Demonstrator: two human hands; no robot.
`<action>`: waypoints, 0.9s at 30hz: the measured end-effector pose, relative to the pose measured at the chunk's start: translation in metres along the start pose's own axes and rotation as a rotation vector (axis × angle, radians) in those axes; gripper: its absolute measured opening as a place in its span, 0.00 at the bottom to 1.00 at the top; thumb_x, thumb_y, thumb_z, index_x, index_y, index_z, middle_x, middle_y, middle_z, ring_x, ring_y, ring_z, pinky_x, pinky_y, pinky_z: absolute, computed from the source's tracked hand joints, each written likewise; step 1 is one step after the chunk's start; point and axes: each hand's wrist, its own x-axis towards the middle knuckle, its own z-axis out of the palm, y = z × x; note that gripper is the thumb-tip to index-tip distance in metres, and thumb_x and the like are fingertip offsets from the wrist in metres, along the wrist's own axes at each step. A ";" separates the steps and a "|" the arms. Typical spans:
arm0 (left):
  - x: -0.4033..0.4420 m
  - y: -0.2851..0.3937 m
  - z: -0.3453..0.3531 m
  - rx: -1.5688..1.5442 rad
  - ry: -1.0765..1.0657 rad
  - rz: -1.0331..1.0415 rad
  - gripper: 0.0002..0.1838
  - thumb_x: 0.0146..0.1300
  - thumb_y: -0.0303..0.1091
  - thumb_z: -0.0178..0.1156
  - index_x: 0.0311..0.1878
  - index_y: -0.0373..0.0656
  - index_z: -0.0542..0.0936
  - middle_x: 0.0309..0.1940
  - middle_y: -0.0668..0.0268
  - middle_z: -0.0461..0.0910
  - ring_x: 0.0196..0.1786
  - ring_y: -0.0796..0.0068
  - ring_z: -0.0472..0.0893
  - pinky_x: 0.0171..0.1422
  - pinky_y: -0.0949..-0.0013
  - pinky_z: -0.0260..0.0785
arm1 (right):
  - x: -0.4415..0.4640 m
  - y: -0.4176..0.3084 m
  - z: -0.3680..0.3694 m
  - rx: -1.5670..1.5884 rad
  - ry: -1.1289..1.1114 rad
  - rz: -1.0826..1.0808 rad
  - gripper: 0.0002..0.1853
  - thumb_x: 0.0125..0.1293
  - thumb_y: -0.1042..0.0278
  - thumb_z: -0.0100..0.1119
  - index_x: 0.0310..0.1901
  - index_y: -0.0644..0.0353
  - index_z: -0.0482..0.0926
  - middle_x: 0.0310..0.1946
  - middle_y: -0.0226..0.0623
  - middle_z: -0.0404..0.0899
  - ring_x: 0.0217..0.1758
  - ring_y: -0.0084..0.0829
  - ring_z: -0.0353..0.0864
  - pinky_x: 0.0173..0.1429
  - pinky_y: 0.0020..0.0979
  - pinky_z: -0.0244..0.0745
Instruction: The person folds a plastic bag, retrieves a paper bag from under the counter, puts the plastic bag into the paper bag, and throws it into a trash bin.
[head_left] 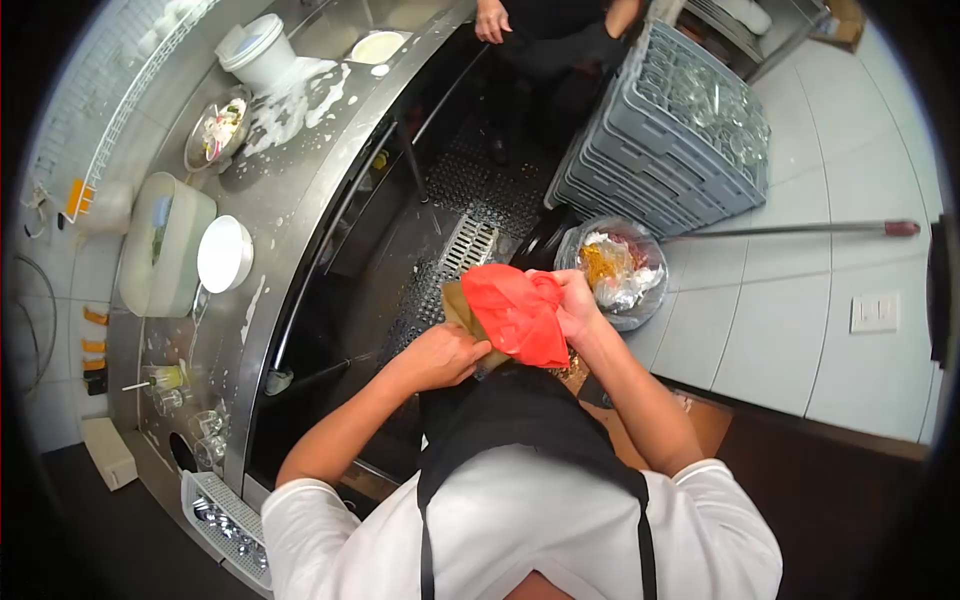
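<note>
A red plastic bag (pixel 515 312) hangs in front of my apron, bunched at its upper right. My right hand (pixel 575 305) is closed around that bunched part. A brown paper-like bag (pixel 460 308) shows behind the red one, on its left side. My left hand (pixel 440 356) is closed, its fingers pinching the brown bag's edge close to the red bag. What lies inside either bag is hidden.
A lined bin (pixel 648 318) with food waste stands beyond my right hand, beside stacked grey glass racks (pixel 625 130). A steel counter (pixel 300 190) on the left bears a white bowl (pixel 225 254) and a plastic tub (pixel 190 290). Another person's hand (pixel 492 20) shows at the top.
</note>
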 end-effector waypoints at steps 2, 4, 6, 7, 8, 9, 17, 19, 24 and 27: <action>-0.004 0.017 0.005 0.000 0.094 0.033 0.09 0.54 0.30 0.64 0.36 0.42 0.76 0.35 0.58 0.79 0.40 0.57 0.81 0.54 0.57 0.74 | -0.019 0.003 0.000 -0.119 0.137 0.053 0.15 0.57 0.70 0.45 0.40 0.68 0.79 0.43 0.49 0.83 0.49 0.42 0.84 0.63 0.45 0.77; 0.001 0.033 0.013 0.023 0.183 0.087 0.07 0.54 0.30 0.63 0.35 0.43 0.76 0.34 0.60 0.79 0.41 0.60 0.80 0.55 0.57 0.74 | -0.025 0.004 -0.020 -0.204 0.129 0.127 0.15 0.57 0.69 0.47 0.41 0.67 0.79 0.43 0.48 0.83 0.47 0.44 0.84 0.62 0.46 0.77; 0.011 0.050 0.021 0.078 0.256 0.153 0.05 0.55 0.29 0.62 0.35 0.43 0.77 0.34 0.62 0.78 0.42 0.62 0.79 0.55 0.58 0.73 | -0.012 0.000 -0.083 -0.217 -0.003 0.214 0.08 0.55 0.73 0.46 0.31 0.63 0.76 0.29 0.37 0.79 0.33 0.33 0.80 0.49 0.36 0.79; 0.017 0.060 0.024 0.078 0.266 0.165 0.05 0.55 0.28 0.61 0.36 0.43 0.78 0.34 0.63 0.78 0.43 0.63 0.79 0.55 0.59 0.73 | -0.018 0.006 -0.056 -0.360 0.171 0.173 0.05 0.54 0.75 0.46 0.27 0.61 0.74 0.24 0.33 0.75 0.26 0.30 0.74 0.41 0.33 0.76; 0.020 0.068 0.025 0.082 0.277 0.171 0.06 0.55 0.28 0.61 0.37 0.42 0.80 0.34 0.63 0.78 0.44 0.63 0.79 0.56 0.60 0.72 | -0.019 0.004 -0.059 -0.381 0.108 0.182 0.05 0.53 0.76 0.47 0.25 0.60 0.73 0.24 0.32 0.74 0.25 0.29 0.72 0.38 0.32 0.73; 0.024 0.076 0.026 0.087 0.291 0.173 0.07 0.56 0.28 0.60 0.39 0.42 0.81 0.35 0.64 0.78 0.45 0.64 0.79 0.56 0.60 0.72 | -0.019 0.004 -0.057 -0.443 0.119 0.198 0.05 0.52 0.76 0.47 0.22 0.59 0.72 0.22 0.31 0.73 0.24 0.28 0.71 0.36 0.32 0.71; 0.064 0.117 0.034 0.169 0.326 0.225 0.10 0.55 0.29 0.61 0.41 0.41 0.82 0.37 0.65 0.79 0.46 0.65 0.78 0.57 0.59 0.72 | -0.027 0.014 -0.055 -0.845 0.416 0.044 0.03 0.46 0.75 0.48 0.19 0.55 0.70 0.19 0.31 0.67 0.21 0.30 0.63 0.26 0.38 0.59; 0.072 0.126 0.039 0.172 0.319 0.250 0.10 0.54 0.29 0.61 0.40 0.42 0.83 0.36 0.65 0.79 0.46 0.65 0.78 0.56 0.60 0.72 | -0.031 0.014 -0.052 -0.740 0.373 0.058 0.06 0.50 0.78 0.49 0.20 0.55 0.70 0.21 0.28 0.69 0.22 0.25 0.64 0.28 0.31 0.61; 0.087 0.142 0.038 0.136 0.330 0.250 0.11 0.50 0.28 0.65 0.40 0.41 0.84 0.36 0.65 0.79 0.45 0.64 0.79 0.55 0.59 0.72 | -0.054 0.011 -0.052 -0.577 0.024 -0.021 0.06 0.54 0.82 0.52 0.31 0.58 0.74 0.28 0.29 0.73 0.29 0.24 0.72 0.35 0.28 0.71; 0.093 0.149 0.038 0.136 0.364 0.237 0.11 0.49 0.28 0.66 0.39 0.41 0.84 0.36 0.66 0.80 0.45 0.65 0.79 0.55 0.59 0.71 | -0.065 0.017 -0.068 -0.651 -0.015 0.071 0.09 0.56 0.83 0.54 0.38 0.61 0.77 0.33 0.33 0.78 0.36 0.26 0.78 0.39 0.29 0.75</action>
